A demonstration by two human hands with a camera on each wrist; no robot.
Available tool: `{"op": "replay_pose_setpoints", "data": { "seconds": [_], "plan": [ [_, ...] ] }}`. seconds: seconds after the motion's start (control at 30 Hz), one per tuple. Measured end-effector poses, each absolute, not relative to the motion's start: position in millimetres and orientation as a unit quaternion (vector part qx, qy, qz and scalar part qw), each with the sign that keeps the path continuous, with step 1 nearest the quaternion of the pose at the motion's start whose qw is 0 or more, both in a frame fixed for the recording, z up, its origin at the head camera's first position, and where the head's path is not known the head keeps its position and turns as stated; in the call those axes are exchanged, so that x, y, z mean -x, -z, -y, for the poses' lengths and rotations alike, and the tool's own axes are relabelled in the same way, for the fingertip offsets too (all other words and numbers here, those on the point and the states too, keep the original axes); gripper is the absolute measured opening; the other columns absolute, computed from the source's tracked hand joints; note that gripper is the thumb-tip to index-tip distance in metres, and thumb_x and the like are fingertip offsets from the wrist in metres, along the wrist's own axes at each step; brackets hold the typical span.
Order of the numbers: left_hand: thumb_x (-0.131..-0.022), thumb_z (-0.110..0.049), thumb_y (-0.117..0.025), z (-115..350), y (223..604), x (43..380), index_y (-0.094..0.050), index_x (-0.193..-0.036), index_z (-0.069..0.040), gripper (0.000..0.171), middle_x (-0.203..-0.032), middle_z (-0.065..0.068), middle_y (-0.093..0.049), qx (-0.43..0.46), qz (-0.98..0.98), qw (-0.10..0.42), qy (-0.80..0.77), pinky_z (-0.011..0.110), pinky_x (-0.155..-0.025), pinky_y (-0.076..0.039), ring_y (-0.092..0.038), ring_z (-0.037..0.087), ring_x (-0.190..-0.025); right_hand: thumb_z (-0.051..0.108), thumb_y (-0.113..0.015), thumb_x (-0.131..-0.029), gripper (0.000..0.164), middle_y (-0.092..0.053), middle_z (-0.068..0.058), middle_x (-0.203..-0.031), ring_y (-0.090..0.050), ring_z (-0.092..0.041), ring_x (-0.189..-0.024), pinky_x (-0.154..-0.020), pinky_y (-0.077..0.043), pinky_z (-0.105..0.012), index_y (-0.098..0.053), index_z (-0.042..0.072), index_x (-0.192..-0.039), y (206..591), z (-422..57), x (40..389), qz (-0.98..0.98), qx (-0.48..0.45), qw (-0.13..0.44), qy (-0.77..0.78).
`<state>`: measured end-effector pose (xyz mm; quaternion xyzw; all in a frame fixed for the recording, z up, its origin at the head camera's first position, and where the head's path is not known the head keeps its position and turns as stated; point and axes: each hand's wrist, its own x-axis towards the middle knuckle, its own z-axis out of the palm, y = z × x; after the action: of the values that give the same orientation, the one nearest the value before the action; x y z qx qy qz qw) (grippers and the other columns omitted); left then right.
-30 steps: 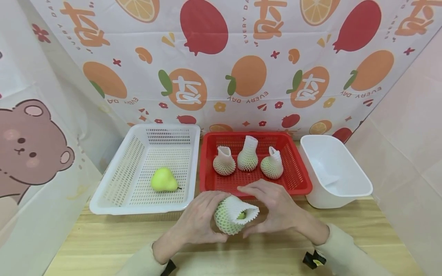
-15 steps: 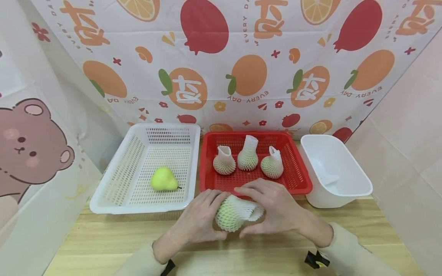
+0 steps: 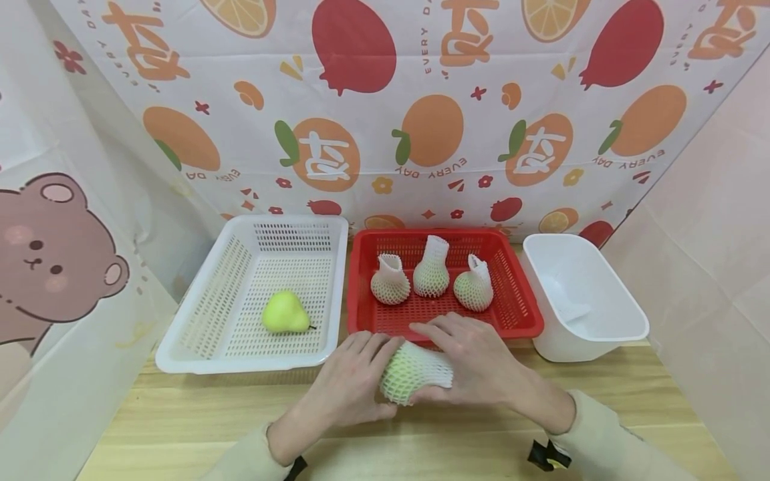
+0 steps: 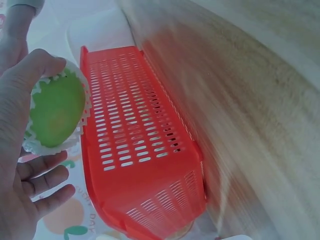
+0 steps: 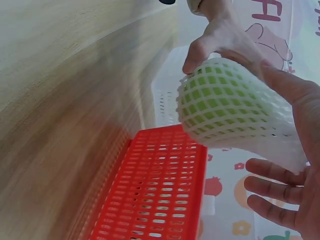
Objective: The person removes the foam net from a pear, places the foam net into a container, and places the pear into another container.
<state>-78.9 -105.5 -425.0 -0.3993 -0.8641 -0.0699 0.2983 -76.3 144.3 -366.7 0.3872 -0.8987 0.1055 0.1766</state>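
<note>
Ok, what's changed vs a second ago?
The netted fruit turned: the open end of its net faced up toward the head camera and now points at the right hand. That hand's thumb, off the net half a second ago, now presses on it. Left hand stays on the fruit. Unchanged: bare pear in white basket, three netted fruits in red basket, white bin.

Shows, in the head view, as a pale wooden table (image 3: 445, 447), streaked with grain from nine to three o'clock. Carries, reckoned from the near middle, a white slotted basket (image 3: 240, 366) toward ten, a red slotted basket (image 3: 523, 300) toward twelve, and a white bin (image 3: 577, 351) toward two, just beside the red one.
</note>
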Motion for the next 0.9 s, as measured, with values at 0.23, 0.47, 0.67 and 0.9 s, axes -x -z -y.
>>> {"op": "replay_pose_setpoints", "data": {
  "seconds": [0.23,0.47,0.67,0.9],
  "plan": [
    [-0.052,-0.064,-0.090,106.2,421.1,78.1,-0.064,-0.130,-0.010,0.098,-0.110,0.004,-0.070,0.403,0.858,0.312,0.058,0.034,-0.091,-0.059,-0.061,0.020,-0.095,0.080,-0.076,-0.074,0.089,-0.075,0.004,-0.118,-0.071,-0.013,-0.102,-0.084,-0.063,-0.030,-0.065,0.020,-0.139,372.7,-146.7,77.7,0.903,-0.385,0.165,-0.095],
    [-0.050,-0.059,-0.089,105.5,417.6,79.3,-0.064,-0.127,-0.012,0.094,-0.107,0.004,-0.069,0.399,0.856,0.325,0.039,0.034,-0.088,-0.059,-0.061,0.022,-0.091,0.080,-0.074,-0.077,0.085,-0.075,0.004,-0.119,-0.070,-0.011,-0.101,-0.082,-0.062,-0.029,-0.066,0.021,-0.138,372.5,-145.2,77.3,0.904,-0.383,0.163,-0.099],
    [-0.050,-0.058,-0.089,103.9,416.1,78.9,-0.064,-0.127,-0.012,0.093,-0.106,0.004,-0.069,0.395,0.861,0.319,0.022,0.033,-0.087,-0.058,-0.060,0.022,-0.089,0.079,-0.074,-0.078,0.083,-0.075,0.005,-0.118,-0.070,-0.010,-0.100,-0.081,-0.062,-0.028,-0.066,0.021,-0.138,371.5,-142.6,75.7,0.906,-0.379,0.153,-0.106],
    [-0.051,-0.059,-0.089,103.0,415.9,78.2,-0.064,-0.126,-0.012,0.092,-0.105,0.004,-0.069,0.393,0.863,0.316,0.010,0.032,-0.087,-0.058,-0.060,0.023,-0.089,0.079,-0.071,-0.079,0.082,-0.074,0.006,-0.121,-0.069,-0.009,-0.101,-0.081,-0.061,-0.026,-0.066,0.022,-0.138,370.3,-142.1,74.6,0.911,-0.371,0.148,-0.106]
  ]
}}
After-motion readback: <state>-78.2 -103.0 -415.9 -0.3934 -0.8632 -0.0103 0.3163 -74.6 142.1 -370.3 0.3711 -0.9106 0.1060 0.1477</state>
